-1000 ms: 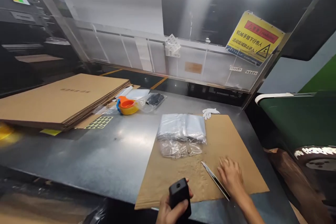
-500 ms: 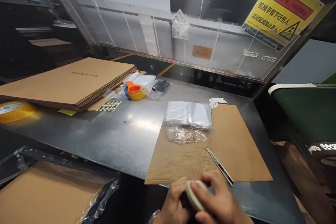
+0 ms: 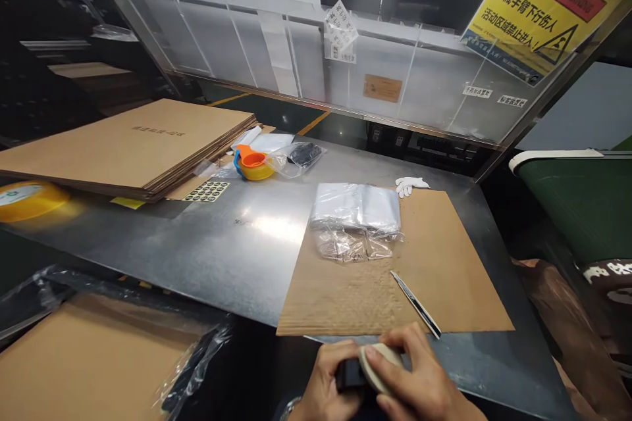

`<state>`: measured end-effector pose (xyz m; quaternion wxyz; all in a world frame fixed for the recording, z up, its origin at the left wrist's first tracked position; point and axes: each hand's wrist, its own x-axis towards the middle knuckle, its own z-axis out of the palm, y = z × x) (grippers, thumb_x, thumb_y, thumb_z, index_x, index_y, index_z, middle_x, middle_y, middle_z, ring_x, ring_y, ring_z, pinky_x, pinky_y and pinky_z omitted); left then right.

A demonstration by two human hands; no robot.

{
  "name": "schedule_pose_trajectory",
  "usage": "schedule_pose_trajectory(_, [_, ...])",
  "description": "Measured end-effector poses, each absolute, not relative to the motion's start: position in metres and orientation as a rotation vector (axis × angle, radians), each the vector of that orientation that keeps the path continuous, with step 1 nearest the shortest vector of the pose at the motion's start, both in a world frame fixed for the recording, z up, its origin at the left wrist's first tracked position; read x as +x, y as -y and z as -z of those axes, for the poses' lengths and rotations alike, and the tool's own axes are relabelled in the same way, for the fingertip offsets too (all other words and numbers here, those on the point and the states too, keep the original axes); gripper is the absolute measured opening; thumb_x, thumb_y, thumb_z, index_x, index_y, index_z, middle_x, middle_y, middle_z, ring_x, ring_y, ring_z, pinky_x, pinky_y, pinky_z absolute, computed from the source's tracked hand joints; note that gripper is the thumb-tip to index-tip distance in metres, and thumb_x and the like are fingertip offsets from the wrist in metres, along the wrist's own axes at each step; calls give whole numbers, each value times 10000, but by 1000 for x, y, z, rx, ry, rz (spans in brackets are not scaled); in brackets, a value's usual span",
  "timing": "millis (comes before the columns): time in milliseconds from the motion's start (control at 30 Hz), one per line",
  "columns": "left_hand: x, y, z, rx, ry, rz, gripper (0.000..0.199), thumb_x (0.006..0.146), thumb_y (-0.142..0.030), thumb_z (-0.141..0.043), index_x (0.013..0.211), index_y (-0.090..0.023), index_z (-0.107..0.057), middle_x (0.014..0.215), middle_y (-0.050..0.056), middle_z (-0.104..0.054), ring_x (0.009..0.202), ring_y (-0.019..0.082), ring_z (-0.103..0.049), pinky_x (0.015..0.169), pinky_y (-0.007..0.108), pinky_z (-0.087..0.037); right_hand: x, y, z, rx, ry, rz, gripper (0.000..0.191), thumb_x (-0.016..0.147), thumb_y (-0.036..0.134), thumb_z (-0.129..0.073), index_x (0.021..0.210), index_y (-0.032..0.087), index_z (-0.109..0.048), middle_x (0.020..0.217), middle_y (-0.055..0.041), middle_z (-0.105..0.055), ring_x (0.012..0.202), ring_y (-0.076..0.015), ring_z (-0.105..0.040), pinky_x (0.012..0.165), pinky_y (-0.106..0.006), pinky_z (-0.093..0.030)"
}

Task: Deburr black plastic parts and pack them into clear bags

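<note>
Near the bottom centre, my left hand (image 3: 328,385) is closed around a small black object (image 3: 351,373). My right hand (image 3: 419,375) grips a pale, round-edged pad (image 3: 379,366) against that object's right side. Just beyond my hands lies a cardboard sheet (image 3: 444,263) at the table's front edge. A utility knife (image 3: 416,304) rests slantwise on it, close to my right hand. Farther back on the cardboard is a stack of clear plastic bags (image 3: 355,207). A white glove (image 3: 411,185) lies by the sheet's back edge.
On the metal table (image 3: 237,250) are a cardboard stack (image 3: 133,145), yellow tape (image 3: 32,200), a sticker sheet (image 3: 207,191) and an orange-yellow tape holder (image 3: 254,164). A plastic-lined box (image 3: 93,362) stands lower left. A green conveyor (image 3: 582,210) is at right.
The view has shifted slightly. My right hand and the pale pad have turned a little against the black object, which now shows more clearly between my hands.
</note>
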<state>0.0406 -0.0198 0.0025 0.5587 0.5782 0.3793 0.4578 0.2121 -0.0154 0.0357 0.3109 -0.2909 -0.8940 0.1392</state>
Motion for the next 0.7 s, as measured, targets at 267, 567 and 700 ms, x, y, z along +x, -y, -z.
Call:
schedule_pose_trajectory(267, [38, 23, 1, 1539, -910, -1049, 182, 688, -278, -524, 549, -163, -504, 531, 11, -448, 505, 124, -401, 502, 258, -314, 215, 17, -43, -763, 2387, -478, 499, 912, 356, -405, 1386, 213, -337, 941, -103, -473, 820, -203, -461, 666, -333, -467])
schedule_pose_trajectory(567, [36, 28, 0, 1360, -815, -995, 134, 659, -240, -583, 577, -137, -610, 566, 29, -497, 539, 141, -435, 533, 274, -348, 213, 20, -67, -818, 2368, -691, 487, 888, 303, -473, 1364, 240, -390, 963, -102, -472, 864, -210, -481, 724, -362, -475])
schedule_pose_trajectory(700, [39, 29, 7, 868, -631, -1094, 552, 502, -102, -547, 1032, -198, -666, 862, 38, -674, 759, 227, -576, 718, 324, -431, 211, 22, -60, -941, 2132, -929, 496, 896, 277, -471, 1379, 271, -359, 999, -89, -480, 913, -202, -508, 788, -369, -479])
